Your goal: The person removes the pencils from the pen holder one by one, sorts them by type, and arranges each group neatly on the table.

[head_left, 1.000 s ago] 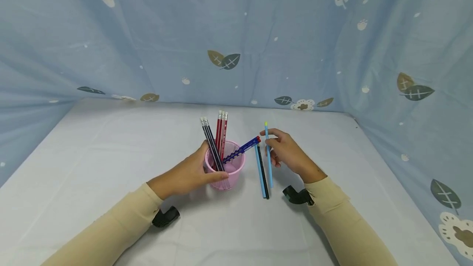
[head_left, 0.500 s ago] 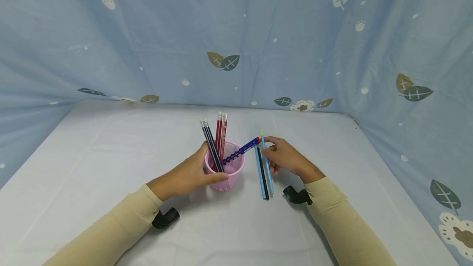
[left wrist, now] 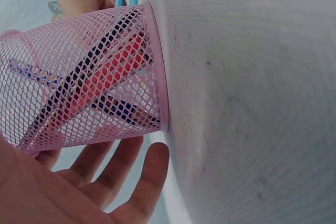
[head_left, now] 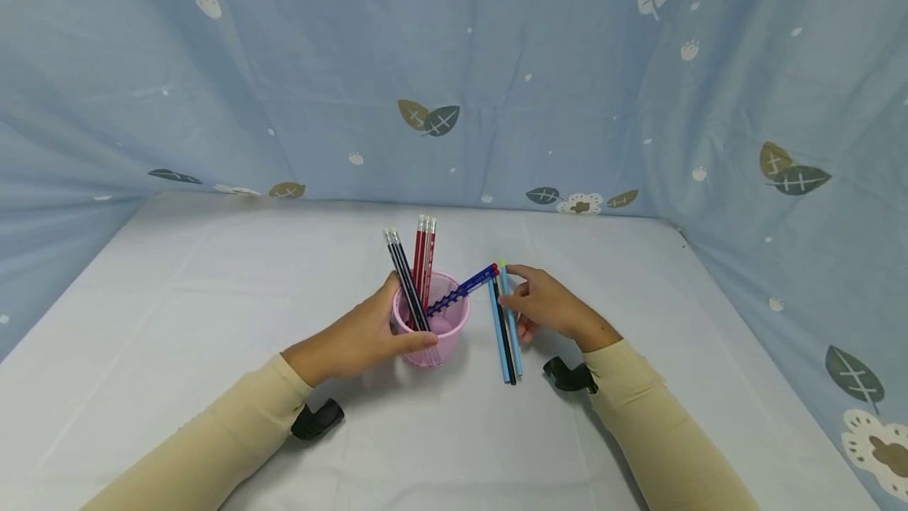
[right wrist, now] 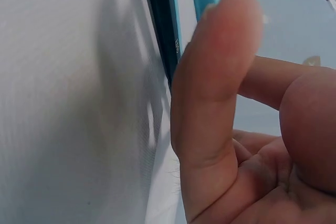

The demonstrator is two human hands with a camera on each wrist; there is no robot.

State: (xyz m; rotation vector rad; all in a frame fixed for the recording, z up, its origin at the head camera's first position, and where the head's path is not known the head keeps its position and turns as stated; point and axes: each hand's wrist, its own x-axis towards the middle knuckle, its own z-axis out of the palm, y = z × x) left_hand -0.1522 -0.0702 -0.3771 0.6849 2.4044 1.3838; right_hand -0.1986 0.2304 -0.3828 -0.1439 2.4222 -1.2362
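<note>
My left hand [head_left: 362,335] grips a pink mesh pencil cup [head_left: 441,352], thumb over its near rim and fingers round its left side. Inside lean several navy pencils [head_left: 403,268], red pencils [head_left: 428,251] and blue pencils [head_left: 464,287] with red ends, the latter tilting out to the right. Just right of the cup, my right hand [head_left: 548,304] pinches a light blue pencil [head_left: 516,353] with a yellow-green tip. Alongside it on the table lie a black pencil [head_left: 507,345] and another light blue pencil [head_left: 499,337]. In the right wrist view the thumb [right wrist: 215,77] partly hides the pencils.
A white cloth [head_left: 213,282] covers the table. Behind and at the sides hangs a blue curtain [head_left: 319,61] with leaf prints. Black devices stick out under the left cuff [head_left: 257,397] and the right cuff [head_left: 624,375].
My right hand has moved left and toward me, bringing the light blue pencil down beside the black one. The left hand and the cup have stayed put.
</note>
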